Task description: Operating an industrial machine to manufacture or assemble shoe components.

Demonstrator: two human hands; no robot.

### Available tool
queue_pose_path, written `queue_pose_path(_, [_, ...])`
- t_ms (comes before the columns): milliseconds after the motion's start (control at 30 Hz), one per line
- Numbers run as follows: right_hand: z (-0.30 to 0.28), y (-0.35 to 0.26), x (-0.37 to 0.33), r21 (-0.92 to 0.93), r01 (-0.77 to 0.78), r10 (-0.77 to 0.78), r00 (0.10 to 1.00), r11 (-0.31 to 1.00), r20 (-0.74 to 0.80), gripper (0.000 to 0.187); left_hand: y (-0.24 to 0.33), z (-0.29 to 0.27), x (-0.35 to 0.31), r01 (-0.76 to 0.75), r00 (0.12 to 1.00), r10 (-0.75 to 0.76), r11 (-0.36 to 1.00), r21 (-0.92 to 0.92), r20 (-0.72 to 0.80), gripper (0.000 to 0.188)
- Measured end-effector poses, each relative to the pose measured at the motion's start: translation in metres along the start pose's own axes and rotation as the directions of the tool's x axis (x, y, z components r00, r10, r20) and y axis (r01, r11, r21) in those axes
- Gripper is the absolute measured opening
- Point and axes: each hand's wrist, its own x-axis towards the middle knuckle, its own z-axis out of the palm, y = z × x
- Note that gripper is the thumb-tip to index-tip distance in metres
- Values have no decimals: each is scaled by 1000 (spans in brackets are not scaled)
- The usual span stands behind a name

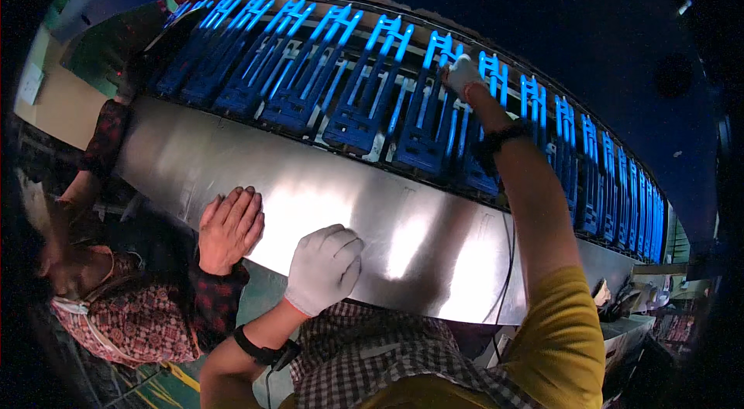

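A long row of blue forked pieces (353, 111) with long prongs leans on a rack, the tips lit bright blue. My right hand (463, 76), in a pale glove, reaches to the upper prongs near the row's middle. Its fingers are closed at the tips there; what they grip, if anything, is hidden. My left hand (324, 268), in a white glove, is at the near edge of a shiny metal ledge (407, 215). The left fingers are curled in, with nothing showing in them. Dark bands circle both my wrists.
A co-worker (139, 300) in a patterned apron stands at the left. That person's bare hand (229, 229) is by the ledge's near edge; the other arm (105, 130) reaches toward the row's left end. A thin dark cable (508, 262) runs down the ledge.
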Motion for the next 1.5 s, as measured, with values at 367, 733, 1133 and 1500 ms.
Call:
queue_pose_path(367, [1, 1, -38, -79, 121, -117, 992, 990, 47, 43, -3, -2, 0, -22, 998, 18, 998, 59, 63, 35])
queue_pose_path(733, [14, 8, 7, -142, 40, -66, 980, 989, -186, 46, -11, 23, -22, -15, 998, 16, 1000, 15, -56, 32])
queue_pose_path(1133, [-1, 3, -79, -50, 1, -6, 997, 999, -82, 54, 35, 50, -32, -46, 996, 47, 999, 19, -76, 33])
queue_pose_path(1500, [-3, 28, 9, -79, -14, -12, 950, 997, -311, 42, 52, 47, -36, -43, 995, 48, 998, 54, -86, 29])
